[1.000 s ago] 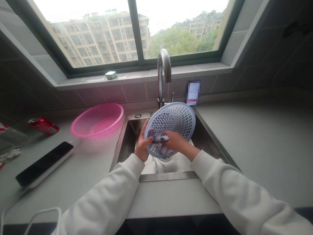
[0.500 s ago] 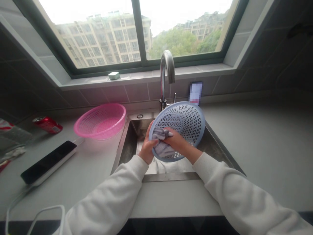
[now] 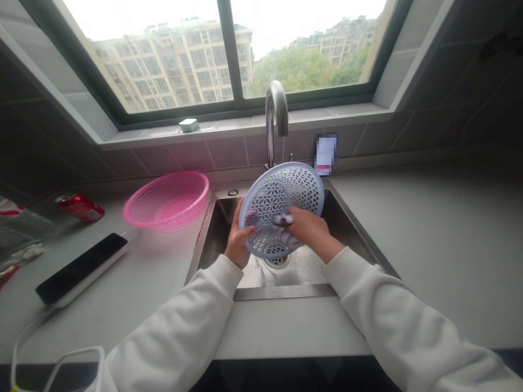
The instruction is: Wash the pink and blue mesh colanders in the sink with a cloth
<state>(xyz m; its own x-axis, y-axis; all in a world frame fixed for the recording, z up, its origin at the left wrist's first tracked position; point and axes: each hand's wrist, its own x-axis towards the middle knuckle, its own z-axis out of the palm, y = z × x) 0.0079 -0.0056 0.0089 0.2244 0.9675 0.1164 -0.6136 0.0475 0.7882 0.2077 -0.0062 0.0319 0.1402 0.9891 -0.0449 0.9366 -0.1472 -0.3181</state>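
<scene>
Over the sink [image 3: 281, 293], the blue basket [image 3: 272, 190] is up in the air, tipped w/ its holey inside toward the person. L hand [image 3: 238, 239] has its grip on the L rim, thumb on top. R hand [image 3: 308, 226] has a tight grip on a bunched cloth [image 3: 283, 219] & holds it to the low R part inside. A moment ago the cloth was by the L rim, next to the L thumb; now it's well off it. Basket went a bit L too, so the drain [image 3: 278, 262] shows below. Prob. means the rub is on a new spot. Pink basket [image 3: 139, 207] still sits on the counter [image 3: 294, 332].
</scene>
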